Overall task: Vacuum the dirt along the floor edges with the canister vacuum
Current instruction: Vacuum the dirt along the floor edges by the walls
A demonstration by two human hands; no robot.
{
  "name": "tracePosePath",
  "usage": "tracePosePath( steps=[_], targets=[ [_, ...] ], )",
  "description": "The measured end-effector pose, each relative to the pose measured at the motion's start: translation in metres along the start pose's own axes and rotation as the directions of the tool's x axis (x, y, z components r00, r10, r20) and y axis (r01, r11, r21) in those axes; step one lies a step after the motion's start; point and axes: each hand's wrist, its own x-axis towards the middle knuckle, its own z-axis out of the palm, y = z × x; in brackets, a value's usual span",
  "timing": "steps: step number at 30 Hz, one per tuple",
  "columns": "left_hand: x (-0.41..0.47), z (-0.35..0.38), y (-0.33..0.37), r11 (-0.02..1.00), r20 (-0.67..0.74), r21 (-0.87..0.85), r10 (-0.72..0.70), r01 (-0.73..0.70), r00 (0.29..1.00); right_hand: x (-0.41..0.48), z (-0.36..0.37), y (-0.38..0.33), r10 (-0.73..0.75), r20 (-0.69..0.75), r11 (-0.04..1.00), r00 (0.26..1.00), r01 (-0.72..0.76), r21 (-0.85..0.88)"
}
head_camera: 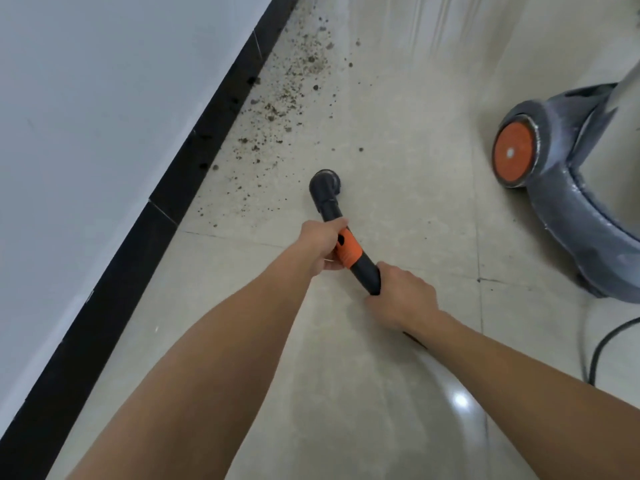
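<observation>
At frame centre the left grip [322,245] clasped the vacuum wand [327,202] at its orange collar and the right grip [403,296] grasped it lower down, nozzle near the dirt [287,88] strewn along the black baseboard [207,133], while the canister vacuum [554,209] and its cord [602,344] were cut off at the right edge.

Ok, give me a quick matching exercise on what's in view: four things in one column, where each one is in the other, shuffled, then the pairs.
1 black vacuum wand with orange collar
2 scattered brown dirt
3 grey canister vacuum with orange wheel
4 black power cord

A trailing on the tiles at lower right
B gripped by left hand and right hand
C standing on the floor at the right
D strewn along the black skirting board

Pairs: 1-B, 2-D, 3-C, 4-A
</observation>
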Motion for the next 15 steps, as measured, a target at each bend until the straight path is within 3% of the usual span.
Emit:
tracePosePath(
  steps=[4, 9, 12, 15],
  targets=[
    [-0.02, -0.046, -0.022, 0.988, 0.002, 0.053, -0.148, 0.148, 0.989, -0.023, 0.016, -0.014, -0.111, 0.067, 0.993, 0.992, 0.113, -0.031],
    [-0.076, -0.1, -0.06, 0.929, -0.014, 0.104, -0.357, 0.356, 0.934, -0.069, 0.036, -0.043, -0.22, 0.307, 0.974, 0.926, 0.225, 0.018],
    [-0.087, -0.115, -0.073, 0.919, -0.037, 0.092, -0.381, 0.383, 0.924, -0.073, 0.036, -0.055, -0.253, 0.367, 0.965, 0.895, 0.26, 0.031],
    [-0.075, -0.118, -0.066, 0.941, -0.046, 0.069, -0.33, 0.332, 0.943, -0.058, 0.034, -0.058, -0.25, 0.338, 0.964, 0.907, 0.266, 0.0]
  ],
)
